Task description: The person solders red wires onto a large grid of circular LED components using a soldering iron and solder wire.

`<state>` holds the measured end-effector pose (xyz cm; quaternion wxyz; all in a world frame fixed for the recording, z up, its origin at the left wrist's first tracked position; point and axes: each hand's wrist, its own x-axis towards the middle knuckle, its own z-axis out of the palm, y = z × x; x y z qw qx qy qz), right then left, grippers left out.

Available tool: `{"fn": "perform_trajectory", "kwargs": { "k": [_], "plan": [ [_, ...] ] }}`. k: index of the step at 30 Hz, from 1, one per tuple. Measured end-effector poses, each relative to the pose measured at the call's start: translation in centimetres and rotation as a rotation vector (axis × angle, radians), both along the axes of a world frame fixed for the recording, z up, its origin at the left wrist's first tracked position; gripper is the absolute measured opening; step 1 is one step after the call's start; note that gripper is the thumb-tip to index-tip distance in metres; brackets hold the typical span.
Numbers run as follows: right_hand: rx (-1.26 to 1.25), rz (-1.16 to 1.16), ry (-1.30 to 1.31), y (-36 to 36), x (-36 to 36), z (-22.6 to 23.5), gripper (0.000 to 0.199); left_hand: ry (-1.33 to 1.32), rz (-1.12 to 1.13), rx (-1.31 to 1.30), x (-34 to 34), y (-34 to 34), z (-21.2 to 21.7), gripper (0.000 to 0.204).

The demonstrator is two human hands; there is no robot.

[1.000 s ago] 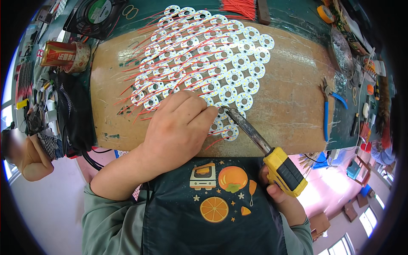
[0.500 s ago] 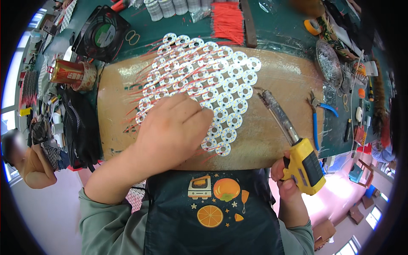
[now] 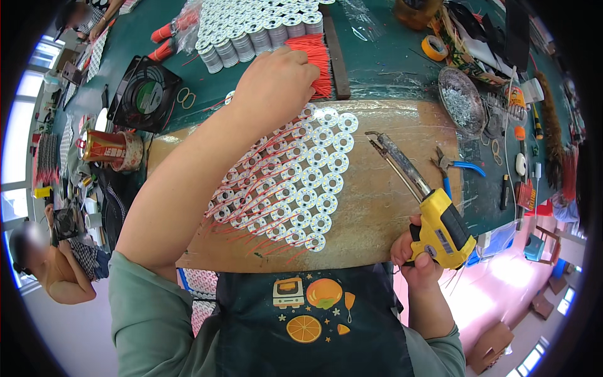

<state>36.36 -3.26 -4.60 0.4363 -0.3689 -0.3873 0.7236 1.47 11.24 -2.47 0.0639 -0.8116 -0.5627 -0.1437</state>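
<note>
— Left hand [image 3: 276,78]?
— Reaching far across the tabletop [image 3: 377,69], grip loosely curled, fingertips down on the bundle of red wires [image 3: 312,63]. Hard to tell whether any wire is actually pinched; knuckles hiding the fingertips.
— Arm pose?
— Stretched out long, forearm crossing over the sheet of white round boards [image 3: 292,179] and covering its left part. Green sleeve at the elbow.
— Right hand [image 3: 414,254]?
— Grip wrapped tight around the handle of the yellow soldering gun [image 3: 436,220], low at the near edge of the brown board [image 3: 383,213]. Metal tip angled up and to the left, ending just beside the round boards, seemingly not touching them. Wrist bent, forearm coming up from the lower edge.
— Round boards lying where?
— Flat on the brown board, red leads sticking out to the lower left. More of the same stacked in piles [image 3: 251,25] beyond the wires, cut off at the top.
— Around that?
— Blue-handled pliers [image 3: 455,166] right of the gun tip, a bowl of small metal bits [image 3: 461,103] farther back, a black fan [image 3: 144,94] and a can [image 3: 103,146] off to the left.
</note>
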Motion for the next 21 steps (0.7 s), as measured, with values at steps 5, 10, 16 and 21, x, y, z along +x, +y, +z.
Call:
{"fn": "perform_trajectory", "kwargs": {
  "k": [5, 10, 16, 21],
  "plan": [
    [0.015, 0.006, -0.004, 0.1, 0.0, -0.1, 0.085, 0.011, 0.088, -0.068, 0.5, 1.0, 0.5, 0.015],
    [0.002, 0.025, 0.015, 0.1, 0.1, 0.0, 0.085, -0.001, 0.096, -0.135, 0.6, 1.1, 0.7, 0.015],
    [0.004, 0.040, 0.023, 0.2, 0.0, 0.0, 0.085, -0.014, 0.083, -0.225, 0.1, 1.4, 1.1, 0.015],
    [0.000, 0.031, 0.013, 0.0, 0.0, 0.0, 0.085, -0.011, 0.011, -0.286, -0.2, 1.9, 0.8, 0.015]
  ]
}}
